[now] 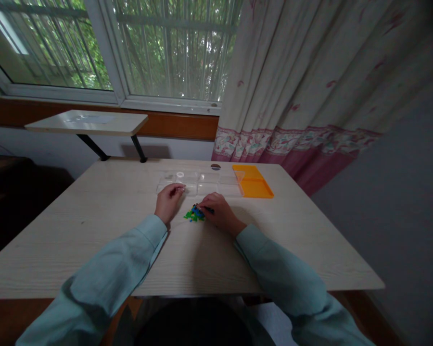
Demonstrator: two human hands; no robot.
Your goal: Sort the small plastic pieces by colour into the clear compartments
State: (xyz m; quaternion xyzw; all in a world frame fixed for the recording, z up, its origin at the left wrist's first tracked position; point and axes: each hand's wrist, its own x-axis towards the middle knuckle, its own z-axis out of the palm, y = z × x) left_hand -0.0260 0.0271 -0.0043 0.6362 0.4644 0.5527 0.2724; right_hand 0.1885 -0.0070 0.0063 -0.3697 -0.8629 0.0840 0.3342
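A small heap of blue and green plastic pieces [195,213], with a few dark ones, lies on the table between my hands. My right hand [218,210] reaches over the heap's right side, its fingertips pinched together against the pieces. Whatever sits between those fingers is too small to name. Left of the heap, my left hand [169,202] is closed in a pinch at the near edge of a clear plastic compartment box [209,185]. What that pinch holds, if anything, cannot be made out.
An orange tray [254,182] lies at the clear box's right end. Behind the box is a dark round spot [215,166] on the table [104,230]. A raised shelf [104,122] on black legs stands at the back left. A curtain [274,96] hangs beyond the table.
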